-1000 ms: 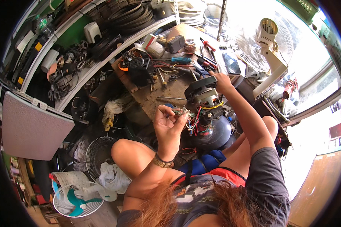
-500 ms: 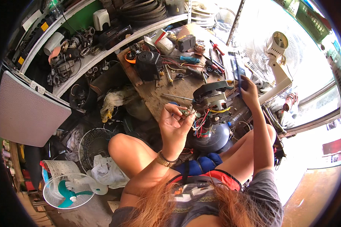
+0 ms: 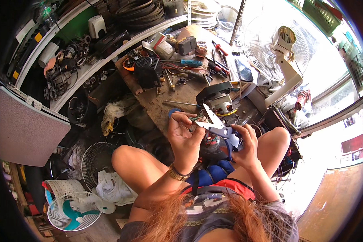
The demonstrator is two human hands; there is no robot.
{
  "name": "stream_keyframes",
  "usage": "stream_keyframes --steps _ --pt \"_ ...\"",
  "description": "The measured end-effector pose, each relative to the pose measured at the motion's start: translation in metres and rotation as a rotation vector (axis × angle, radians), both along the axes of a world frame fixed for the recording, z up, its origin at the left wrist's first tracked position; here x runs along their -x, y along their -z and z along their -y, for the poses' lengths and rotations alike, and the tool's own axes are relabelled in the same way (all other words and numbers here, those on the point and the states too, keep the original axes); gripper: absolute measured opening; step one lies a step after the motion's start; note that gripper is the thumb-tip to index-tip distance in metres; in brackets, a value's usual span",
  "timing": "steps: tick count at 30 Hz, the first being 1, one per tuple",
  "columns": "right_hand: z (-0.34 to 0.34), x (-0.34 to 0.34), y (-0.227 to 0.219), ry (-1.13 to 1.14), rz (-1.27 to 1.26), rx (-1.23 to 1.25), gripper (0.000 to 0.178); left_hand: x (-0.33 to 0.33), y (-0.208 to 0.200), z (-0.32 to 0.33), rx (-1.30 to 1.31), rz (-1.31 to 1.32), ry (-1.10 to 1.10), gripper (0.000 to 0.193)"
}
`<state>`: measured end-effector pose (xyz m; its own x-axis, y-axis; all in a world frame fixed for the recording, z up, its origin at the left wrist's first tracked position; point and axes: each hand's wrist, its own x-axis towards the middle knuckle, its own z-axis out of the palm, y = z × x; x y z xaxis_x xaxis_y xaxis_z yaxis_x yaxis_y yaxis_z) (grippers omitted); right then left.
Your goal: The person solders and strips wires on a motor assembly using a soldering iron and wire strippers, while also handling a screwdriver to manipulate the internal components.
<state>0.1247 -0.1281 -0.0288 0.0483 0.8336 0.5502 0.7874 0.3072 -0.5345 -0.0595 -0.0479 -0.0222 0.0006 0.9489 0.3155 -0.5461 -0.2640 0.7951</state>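
Note:
My left hand [image 3: 184, 135] is raised in front of me and pinches thin wires [image 3: 195, 119] between its fingertips. My right hand [image 3: 244, 146] grips blue-handled scissors [image 3: 216, 124], whose open blades point up-left at the wires by my left fingers. Just behind both hands a fan motor [image 3: 217, 99] with a black housing and coloured wires rests at the edge of the wooden workbench [image 3: 157, 103]. A dark round motor part [image 3: 211, 145] sits on my lap under the hands.
Screwdrivers [image 3: 191, 63], pliers, a black box [image 3: 147, 71] and a dark phone [image 3: 244, 70] litter the bench. A white pedestal fan [image 3: 284, 50] stands at right. Shelves of parts run along the left. A fan grille [image 3: 96, 163] and a small teal-bladed fan [image 3: 73, 209] lie on the floor.
My right hand left the far side of the bench, came back toward me with the blue-handled scissors and brought them up to the wires in my left hand.

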Motion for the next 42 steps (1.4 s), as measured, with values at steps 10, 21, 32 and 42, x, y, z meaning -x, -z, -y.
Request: stream_keyframes --steps 10,21,32,42 --pt "0.003 0.003 0.012 0.049 0.031 -0.103 0.070 -0.004 -0.003 0.007 -0.050 0.011 0.003 0.035" --pt "0.009 0.007 0.014 0.076 -0.022 -0.148 0.065 -0.009 -0.016 0.015 -0.075 0.001 0.024 0.035" --pt "-0.001 -0.037 0.026 0.227 -0.539 -0.050 0.060 -0.006 -0.020 0.010 0.047 0.063 0.153 0.035" --pt "-0.097 -0.140 0.067 0.231 -0.216 0.175 0.062 0.011 -0.011 -0.003 0.272 0.252 0.357 0.031"
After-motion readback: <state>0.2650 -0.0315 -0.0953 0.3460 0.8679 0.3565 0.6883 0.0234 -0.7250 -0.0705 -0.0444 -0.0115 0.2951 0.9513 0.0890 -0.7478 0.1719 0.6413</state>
